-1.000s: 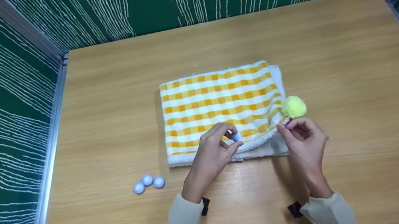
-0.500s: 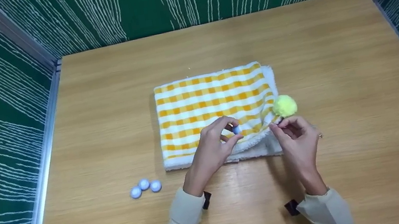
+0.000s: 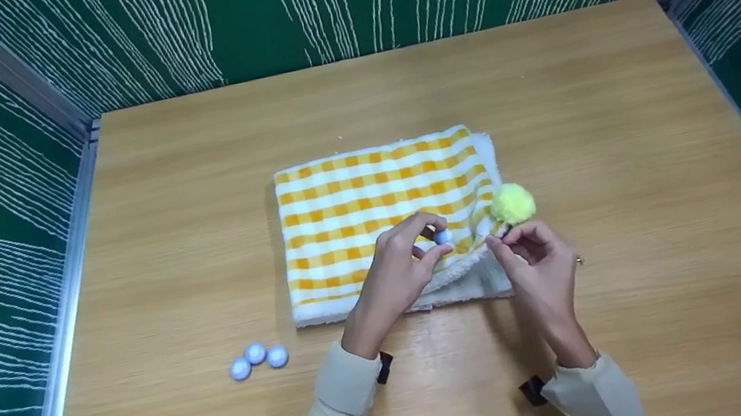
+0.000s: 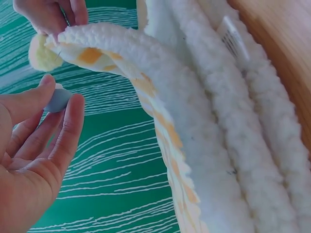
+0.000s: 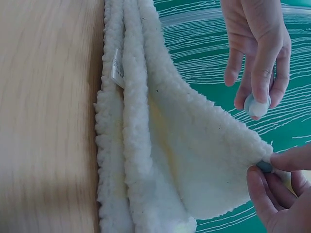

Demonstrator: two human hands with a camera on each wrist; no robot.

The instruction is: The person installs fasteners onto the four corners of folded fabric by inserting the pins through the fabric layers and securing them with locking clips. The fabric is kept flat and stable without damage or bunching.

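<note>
A folded yellow-and-white checked blanket (image 3: 345,235) with white fleece lining (image 4: 189,121) lies on the table. My right hand (image 3: 543,269) pinches its near right corner, which is lifted off the layers below. A small blue-grey piece (image 5: 264,166) shows between those fingertips at the fleece edge. Just beyond them is a fluffy yellow-green pompom (image 3: 513,204). Over the blanket, my left hand (image 3: 397,275) pinches a small pale blue domed piece (image 4: 58,99) between thumb and fingers, a short gap from the corner. Its paler face (image 5: 257,108) shows in the right wrist view.
Three pale blue round pieces (image 3: 256,354) sit together on the wooden table (image 3: 163,273), left of the blanket. Green panels with white streaks (image 3: 279,20) border the table at the back and sides. A white label (image 5: 117,69) sticks out between fleece layers.
The left hand has moved right, bringing its domed piece closer to the lifted corner. The right hand keeps its pinch there. The head view has shifted, so the table and blanket appear farther left.
</note>
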